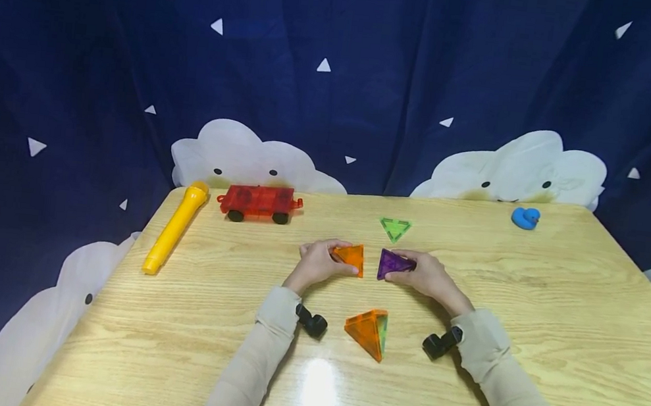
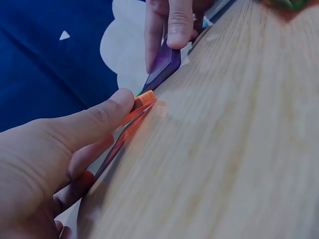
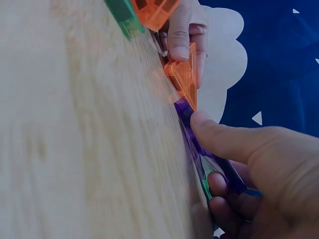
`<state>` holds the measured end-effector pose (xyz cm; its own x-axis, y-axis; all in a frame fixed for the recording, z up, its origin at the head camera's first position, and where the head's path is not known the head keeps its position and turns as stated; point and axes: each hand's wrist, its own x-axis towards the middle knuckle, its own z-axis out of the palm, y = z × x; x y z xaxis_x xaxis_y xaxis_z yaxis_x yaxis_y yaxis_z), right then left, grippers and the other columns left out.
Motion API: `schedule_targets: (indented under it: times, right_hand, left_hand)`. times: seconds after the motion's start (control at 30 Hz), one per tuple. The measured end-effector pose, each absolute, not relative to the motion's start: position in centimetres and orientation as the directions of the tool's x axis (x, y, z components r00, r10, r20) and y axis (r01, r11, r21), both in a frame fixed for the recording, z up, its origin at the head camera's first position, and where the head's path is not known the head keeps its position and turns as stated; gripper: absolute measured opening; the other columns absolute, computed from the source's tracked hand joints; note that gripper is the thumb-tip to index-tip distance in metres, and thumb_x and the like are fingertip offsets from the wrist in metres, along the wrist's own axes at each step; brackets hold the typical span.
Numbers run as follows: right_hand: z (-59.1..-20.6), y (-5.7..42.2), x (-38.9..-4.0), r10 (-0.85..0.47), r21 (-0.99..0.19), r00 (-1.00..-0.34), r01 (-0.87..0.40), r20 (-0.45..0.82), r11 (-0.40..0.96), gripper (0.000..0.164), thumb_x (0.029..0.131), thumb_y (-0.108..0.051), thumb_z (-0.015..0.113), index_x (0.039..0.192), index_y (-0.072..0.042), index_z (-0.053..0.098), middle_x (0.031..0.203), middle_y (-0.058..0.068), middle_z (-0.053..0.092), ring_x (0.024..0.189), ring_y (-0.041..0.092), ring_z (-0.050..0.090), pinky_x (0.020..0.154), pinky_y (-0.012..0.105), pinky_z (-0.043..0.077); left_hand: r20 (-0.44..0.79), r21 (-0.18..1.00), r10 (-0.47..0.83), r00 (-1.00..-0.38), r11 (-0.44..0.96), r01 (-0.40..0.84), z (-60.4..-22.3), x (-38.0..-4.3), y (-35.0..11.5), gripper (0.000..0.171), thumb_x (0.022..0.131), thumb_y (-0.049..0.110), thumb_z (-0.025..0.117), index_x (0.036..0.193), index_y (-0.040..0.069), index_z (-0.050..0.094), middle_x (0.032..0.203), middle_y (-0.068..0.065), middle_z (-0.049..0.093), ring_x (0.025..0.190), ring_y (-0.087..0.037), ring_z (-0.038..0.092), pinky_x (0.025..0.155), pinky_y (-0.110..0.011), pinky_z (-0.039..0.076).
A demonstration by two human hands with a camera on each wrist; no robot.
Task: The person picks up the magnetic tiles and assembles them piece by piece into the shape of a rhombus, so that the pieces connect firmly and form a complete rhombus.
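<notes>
My left hand [image 1: 319, 262] pinches an orange triangular magnetic tile [image 1: 352, 257] between thumb and fingers, low over the wooden table. Facing it, my right hand [image 1: 426, 277] pinches a purple triangular magnetic tile [image 1: 393, 264]. A narrow gap separates the two tiles in the head view. In the right wrist view the purple tile [image 3: 185, 117] is tilted, its edge overlapping the corner of the orange one [image 3: 183, 77]. Just beyond the hands a green triangular tile [image 1: 395, 229] lies flat. Closer to me stands a pyramid-like piece [image 1: 365, 331] of joined orange and green tiles.
A yellow toy microphone [image 1: 176, 227] lies along the table's left side. Beside it, near the back edge, stands a red wheeled toy car base [image 1: 258, 202]. A blue rubber duck [image 1: 525, 217] sits at the back right. Behind the table hangs a dark blue curtain [image 1: 336, 98].
</notes>
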<state>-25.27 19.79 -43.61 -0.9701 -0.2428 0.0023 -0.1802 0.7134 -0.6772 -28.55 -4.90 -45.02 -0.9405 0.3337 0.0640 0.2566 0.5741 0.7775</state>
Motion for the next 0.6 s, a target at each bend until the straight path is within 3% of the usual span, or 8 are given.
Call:
schedule_targets:
  times: [0.6]
  right_hand:
    - [-43.34,19.48,-26.22,-0.325,-0.687,-0.944,-0.2,-0.056,0.699,0.06,0.083,-0.03,0.074,0.134,-0.005,0.054,0.13,0.024,0.055,0.113,0.036,0.054,0.096,0.052,0.04]
  left_hand:
    - [0.052,0.793,0.346,-0.937,0.556,0.249,-44.93,-28.42,-4.88,0.055,0.074,0.031,0.082,0.123,0.015,0.064,0.074,0.002,0.069,0.075,-0.01,0.063,0.102,-0.048,0.008]
